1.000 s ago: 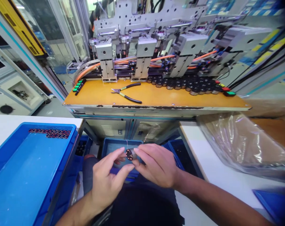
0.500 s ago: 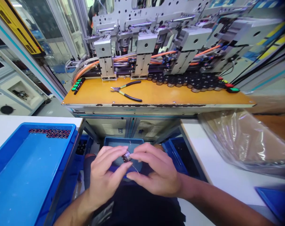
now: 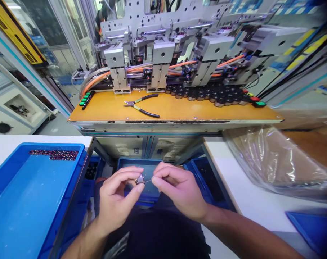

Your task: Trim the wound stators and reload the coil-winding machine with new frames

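Between the thumb and fingers of my left hand [image 3: 117,194] is a small silver cylindrical metal part [image 3: 139,179], lying on its side. My right hand [image 3: 179,189], just to its right, pinches a thin wire [image 3: 148,181] that runs from the part's end to my fingertips. Both hands are held above my lap, over a blue bin [image 3: 149,194] below. Whether the wire is fixed to the part is too small to make out.
Pliers [image 3: 136,105] with black handles lie on the orange bench [image 3: 104,111], near rows of black-topped metal cylinders [image 3: 219,100]. A blue tray [image 3: 25,194] with small dark parts stands left. At right is a plastic-wrapped stack [image 3: 277,158]. Machinery [image 3: 163,54] lines the back.
My right hand has drawn back slightly from the metal part, its thumb and fingers now closed on the wire. The part has turned in my left hand. The whole view has shifted a little.
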`<state>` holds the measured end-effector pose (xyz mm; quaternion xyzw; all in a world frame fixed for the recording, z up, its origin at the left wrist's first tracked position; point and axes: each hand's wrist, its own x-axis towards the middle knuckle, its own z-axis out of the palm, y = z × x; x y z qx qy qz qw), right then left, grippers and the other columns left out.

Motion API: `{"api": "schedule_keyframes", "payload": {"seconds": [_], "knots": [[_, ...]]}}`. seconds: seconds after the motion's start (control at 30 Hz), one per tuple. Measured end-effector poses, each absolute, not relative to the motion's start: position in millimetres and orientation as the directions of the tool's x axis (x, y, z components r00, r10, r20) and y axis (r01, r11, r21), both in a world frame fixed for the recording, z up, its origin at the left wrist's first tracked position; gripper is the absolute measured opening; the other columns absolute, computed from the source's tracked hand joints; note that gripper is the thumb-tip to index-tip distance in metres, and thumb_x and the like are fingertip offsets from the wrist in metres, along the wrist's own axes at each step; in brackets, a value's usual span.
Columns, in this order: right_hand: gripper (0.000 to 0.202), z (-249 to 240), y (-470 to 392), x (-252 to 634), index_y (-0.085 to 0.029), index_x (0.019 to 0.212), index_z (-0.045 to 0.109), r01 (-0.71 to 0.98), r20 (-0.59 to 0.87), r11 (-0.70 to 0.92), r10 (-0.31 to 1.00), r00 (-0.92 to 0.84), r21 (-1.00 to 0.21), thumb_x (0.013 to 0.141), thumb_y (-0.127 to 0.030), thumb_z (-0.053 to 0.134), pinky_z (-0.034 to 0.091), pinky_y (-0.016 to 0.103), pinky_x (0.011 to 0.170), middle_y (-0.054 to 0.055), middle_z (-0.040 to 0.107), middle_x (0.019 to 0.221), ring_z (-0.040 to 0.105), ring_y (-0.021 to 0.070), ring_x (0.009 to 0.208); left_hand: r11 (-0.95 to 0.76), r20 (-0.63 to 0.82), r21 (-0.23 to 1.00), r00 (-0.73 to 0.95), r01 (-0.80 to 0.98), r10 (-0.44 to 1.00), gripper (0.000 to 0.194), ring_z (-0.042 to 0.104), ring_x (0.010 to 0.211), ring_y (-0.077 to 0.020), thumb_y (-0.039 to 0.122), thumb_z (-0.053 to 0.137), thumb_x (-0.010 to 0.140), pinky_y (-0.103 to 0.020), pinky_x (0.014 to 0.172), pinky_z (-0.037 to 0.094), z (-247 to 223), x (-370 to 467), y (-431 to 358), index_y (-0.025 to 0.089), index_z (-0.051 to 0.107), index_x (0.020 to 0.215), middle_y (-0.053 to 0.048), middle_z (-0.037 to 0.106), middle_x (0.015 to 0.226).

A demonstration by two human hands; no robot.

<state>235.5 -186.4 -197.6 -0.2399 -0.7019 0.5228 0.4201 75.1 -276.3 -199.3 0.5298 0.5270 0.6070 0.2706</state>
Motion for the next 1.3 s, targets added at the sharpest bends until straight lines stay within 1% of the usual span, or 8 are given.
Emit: {"api": "schedule_keyframes", "payload": {"seconds": [0.13,0.27,0.33,0.57,0.7,0.9,1.03,1.3], "knots": [[0.007,-190,-172,253,-0.018,0.082,0.066,0.056,0.606,0.676,0.69,-0.396,-0.734,0.088,-0.016,0.063,0.047,0.024,0.054,0.003,0.061,0.075,0.058,0.0126,0.064,-0.31,0.442,0.853,-0.266,0.419,0.857,0.034,0.067,0.099,-0.0182,0.002,0.069,0.078,-0.025,0.076,0.055,-198,68,-280,0.023,0.069,0.104,-0.006,0.072,0.11],[0.012,-169,-163,255,-0.017,0.097,0.069,0.047,0.819,0.997,-0.025,-0.573,0.063,0.089,-0.014,0.06,0.048,0.03,0.062,0.005,0.066,0.08,0.058,0.0167,0.07,-0.348,0.508,0.78,-0.201,0.52,0.838,0.036,0.068,0.1,-0.0185,0.001,0.07,0.077,-0.027,0.082,0.056,-193,67,-283,0.023,0.069,0.106,-0.006,0.072,0.11],[0.014,-163,-161,248,-0.014,0.09,0.07,0.002,0.76,0.978,-0.162,-0.63,0.21,0.09,-0.012,0.056,0.046,0.033,0.061,0.006,0.066,0.078,0.056,0.0179,0.068,-0.366,0.53,0.751,-0.171,0.55,0.83,0.038,0.068,0.101,-0.0187,0.0,0.07,0.076,-0.029,0.089,0.055,-192,68,-285,0.022,0.069,0.106,-0.005,0.073,0.11],[0.027,-165,-172,234,-0.015,0.071,0.055,-0.02,0.471,0.755,0.388,-0.792,-0.655,0.096,-0.016,0.046,0.043,0.025,0.06,0.002,0.055,0.07,0.049,0.0114,0.064,-0.43,0.573,0.712,-0.105,0.555,0.813,0.04,0.069,0.101,-0.0192,-0.002,0.071,0.075,-0.03,0.09,0.057,-191,64,-293,0.02,0.068,0.108,-0.008,0.072,0.112],[0.028,-151,-163,231,-0.015,0.069,0.055,0.013,0.192,0.513,0.344,-0.919,-0.858,0.096,-0.02,0.05,0.043,0.02,0.062,0.0,0.056,0.07,0.053,0.0093,0.065,-0.472,0.608,0.683,-0.076,0.557,0.79,0.038,0.07,0.099,-0.0192,-0.003,0.069,0.077,-0.03,0.086,0.058,-191,59,-294,0.02,0.07,0.107,-0.009,0.071,0.112],[0.023,-129,-59,187,-0.012,0.098,0.065,0.404,0.451,0.87,0.492,-0.745,-0.281,0.089,-0.033,0.067,0.047,0.032,0.085,0.011,0.067,0.099,0.061,0.0215,0.093,-0.324,0.504,0.819,-0.326,0.473,0.8,0.029,0.07,0.099,-0.0169,0.004,0.068,0.081,-0.023,0.075,0.059,-197,53,-294,0.026,0.071,0.1,-0.004,0.073,0.111],[0.055,-133,4,154,-0.008,0.128,0.055,0.476,0.376,0.863,0.503,-0.778,-0.17,0.085,-0.038,0.071,0.043,0.039,0.099,0.019,0.059,0.129,0.055,0.0292,0.117,-0.303,0.461,0.866,-0.402,0.397,0.791,0.024,0.069,0.101,-0.0164,0.008,0.067,0.083,-0.021,0.073,0.059,-196,51,-298,0.026,0.072,0.098,-0.004,0.073,0.11],[0.045,-145,-2,166,-0.006,0.107,0.064,0.459,0.215,0.888,0.446,-0.869,0.011,0.095,-0.048,0.049,0.043,0.043,0.092,0.02,0.065,0.105,0.06,0.031,0.099,-0.275,0.485,0.849,-0.459,0.451,0.744,0.027,0.07,0.097,-0.0135,0.006,0.069,0.082,-0.016,0.067,0.057,-194,42,-310,0.026,0.073,0.098,-0.003,0.073,0.11]]}}
